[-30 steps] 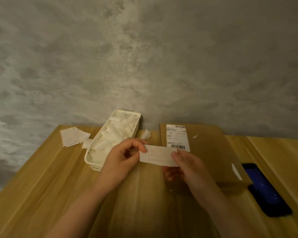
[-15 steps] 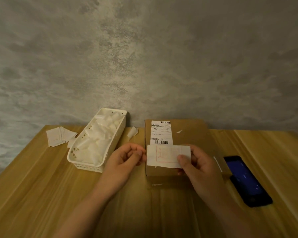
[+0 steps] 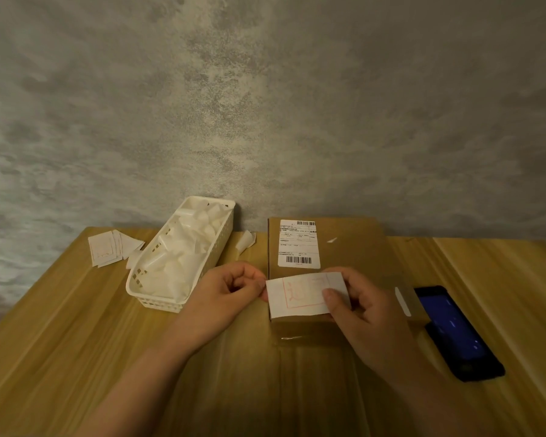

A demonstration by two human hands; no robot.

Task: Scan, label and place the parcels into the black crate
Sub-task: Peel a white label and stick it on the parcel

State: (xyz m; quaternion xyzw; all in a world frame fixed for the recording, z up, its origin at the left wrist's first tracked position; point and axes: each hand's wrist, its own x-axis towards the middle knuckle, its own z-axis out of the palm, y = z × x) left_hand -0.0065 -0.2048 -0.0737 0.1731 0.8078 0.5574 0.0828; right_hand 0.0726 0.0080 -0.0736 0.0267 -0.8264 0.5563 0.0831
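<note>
A brown cardboard parcel [image 3: 353, 247] lies flat on the wooden table [image 3: 76, 326] against the wall, with a white barcoded shipping label [image 3: 298, 244] on its top. Over the parcel's near end I hold a small white label with red print [image 3: 297, 294]. My right hand [image 3: 363, 313] pinches its right side with the thumb on top. My left hand [image 3: 230, 288] grips its left edge with the fingertips. The label hangs low over the parcel's top; whether it touches is unclear. No black crate is in view.
A white perforated basket [image 3: 158, 298] full of crumpled white backing papers stands left of the parcel. Loose white labels [image 3: 108, 247] lie at the far left, and a paper scrap [image 3: 246, 241] by the wall. A black phone with a blue screen [image 3: 454, 332] lies right of the parcel.
Both hands have carried the small label to the right from over the table to over the parcel's near end, and lower towards its top. The view has tilted down slightly.
</note>
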